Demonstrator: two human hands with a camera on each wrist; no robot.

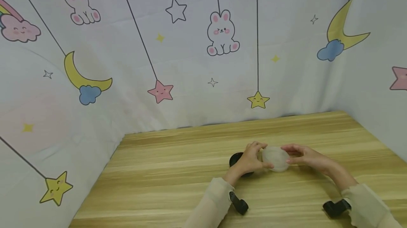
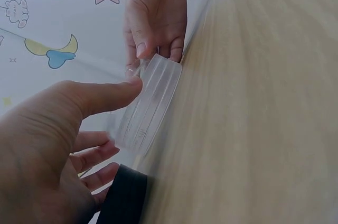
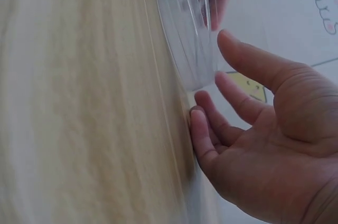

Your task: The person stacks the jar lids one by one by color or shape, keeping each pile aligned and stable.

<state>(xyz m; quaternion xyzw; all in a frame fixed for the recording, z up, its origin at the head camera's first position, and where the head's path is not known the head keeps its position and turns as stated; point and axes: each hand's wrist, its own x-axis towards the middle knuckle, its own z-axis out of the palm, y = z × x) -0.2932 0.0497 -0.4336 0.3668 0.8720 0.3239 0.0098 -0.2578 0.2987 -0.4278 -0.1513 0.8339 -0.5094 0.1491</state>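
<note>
A translucent round plastic container (image 1: 276,159), low and ridged around its side, rests on the wooden table between the two hands. My left hand (image 1: 251,159) holds its left side, thumb on the near edge and fingers on the far edge. On the right, my right hand (image 1: 310,157) is curved loosely beside the container, thumb and fingers spread. The right wrist view shows the right fingertips (image 3: 224,78) at the container's rim (image 3: 187,34) without a clear grip. Partly hidden behind the left hand lies a black round object (image 1: 236,159), its dark side (image 2: 124,195) showing in the left wrist view.
The wood-grain table (image 1: 165,182) reaches back to a white curtain (image 1: 190,107) printed with rabbits, stars and moons, which also hangs along both sides. Black wrist cameras (image 1: 239,204) are strapped over the light sleeves.
</note>
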